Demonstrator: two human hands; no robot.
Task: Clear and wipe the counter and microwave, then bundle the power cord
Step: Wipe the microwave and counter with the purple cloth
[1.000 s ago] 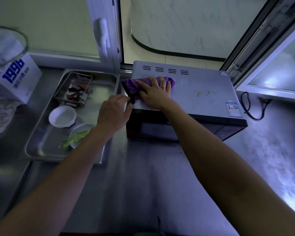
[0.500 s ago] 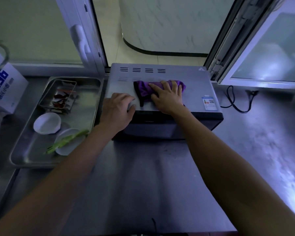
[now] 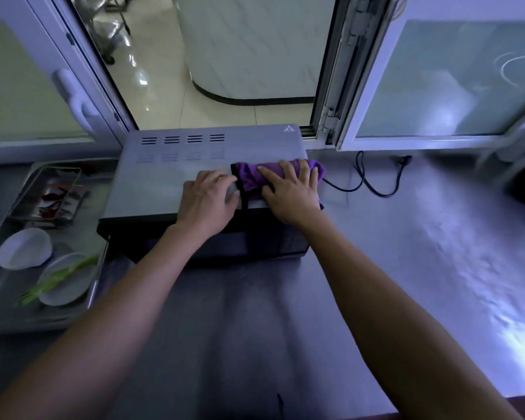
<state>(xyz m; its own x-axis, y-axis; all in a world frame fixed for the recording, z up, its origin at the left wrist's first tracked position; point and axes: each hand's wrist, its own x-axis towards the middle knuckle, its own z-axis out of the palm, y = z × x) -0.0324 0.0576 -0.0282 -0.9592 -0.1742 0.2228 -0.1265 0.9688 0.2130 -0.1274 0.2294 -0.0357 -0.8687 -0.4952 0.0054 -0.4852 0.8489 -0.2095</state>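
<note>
Pressing purple cloth (image 3: pixel 249 177) flat under right hand (image 3: pixel 291 195) on microwave (image 3: pixel 164 177); left hand (image 3: pixel 206 201) relaxed beside; steel counter (image 3: pixel 406 253), open window (image 3: pixel 225 56).

A commercial kitchen. A stainless steel counter (image 3: pixel 406 253) holds a microwave (image 3: pixel 170 177) and a metal tray (image 3: pixel 0 316) of dishes beside a serving window (image 3: pixel 225 56).

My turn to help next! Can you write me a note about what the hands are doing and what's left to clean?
Right hand: flat on the purple cloth, pressing it on the microwave top near the right edge.
Left hand: resting open on the microwave top beside the cloth, steadying it.
Power cord: lies loose on the steel counter to the right of the microwave, not bundled.
Metal tray to the left holds small white dishes and green vegetable strips.
Done: cannot tell how much of the top is wiped.
Left: finish the wiping, then bundle the cord.
</note>
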